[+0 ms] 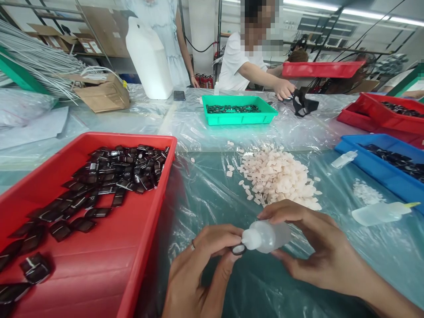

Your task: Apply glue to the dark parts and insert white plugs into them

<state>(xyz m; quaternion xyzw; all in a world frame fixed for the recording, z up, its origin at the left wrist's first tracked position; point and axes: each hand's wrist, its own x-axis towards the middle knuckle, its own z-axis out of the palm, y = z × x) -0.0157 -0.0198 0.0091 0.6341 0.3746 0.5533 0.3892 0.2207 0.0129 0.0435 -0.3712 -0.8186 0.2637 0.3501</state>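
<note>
My left hand (205, 265) pinches a small black part (239, 250) with a whitish oval face between thumb and fingertips. Around a translucent squeeze bottle (270, 236) the fingers of my right hand (314, 247) are closed, and the bottle lies tilted sideways. Its nozzle points left, right beside the black part; whether they touch I cannot tell. Beyond my hands is a heap of small cream-white pieces (278, 174). To the left, a red tray (99, 274) holds many glossy black parts (122, 168).
A green tray (240, 118) stands ahead; a blue tray (391, 172) and red trays (357, 119) are at right. Two more bottles (380, 214) (344, 160) lie near the blue tray. A white jug (150, 62) stands at the back. Across the table, a person's hand (284, 89) holds black material.
</note>
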